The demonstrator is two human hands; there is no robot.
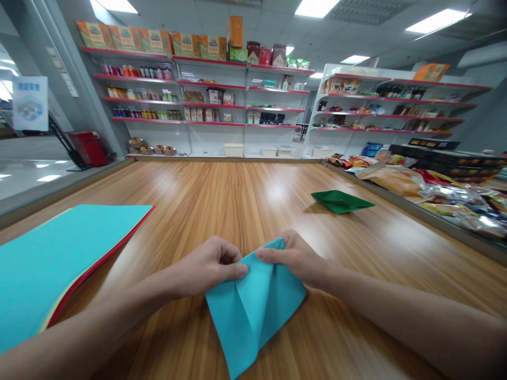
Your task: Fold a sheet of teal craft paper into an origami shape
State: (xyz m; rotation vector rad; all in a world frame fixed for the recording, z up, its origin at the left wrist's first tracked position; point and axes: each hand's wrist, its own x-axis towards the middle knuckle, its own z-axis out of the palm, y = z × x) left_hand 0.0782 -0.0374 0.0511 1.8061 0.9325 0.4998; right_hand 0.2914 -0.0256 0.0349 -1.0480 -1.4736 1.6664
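A partly folded sheet of light-blue paper (pixel 257 306) is held just over the table, its far edge raised toward the middle of the view. My left hand (pixel 217 266) pinches that edge on the left between thumb and curled fingers. At the upper right corner my right hand (pixel 295 258) grips the same paper, thumb on top and the other fingers mostly hidden behind it. Creases run down the sheet, and a raised flap stands along its middle. Its lowest corner points toward me.
A stack of coloured paper (pixel 79 253), blue on top with yellow and red beneath, lies at the left. A folded green paper piece (pixel 343 201) rests at the right on the wooden table (pixel 190 211). Packaged snacks (pixel 447 195) are heaped beyond the right edge; stocked shelves (pixel 209 82) stand behind.
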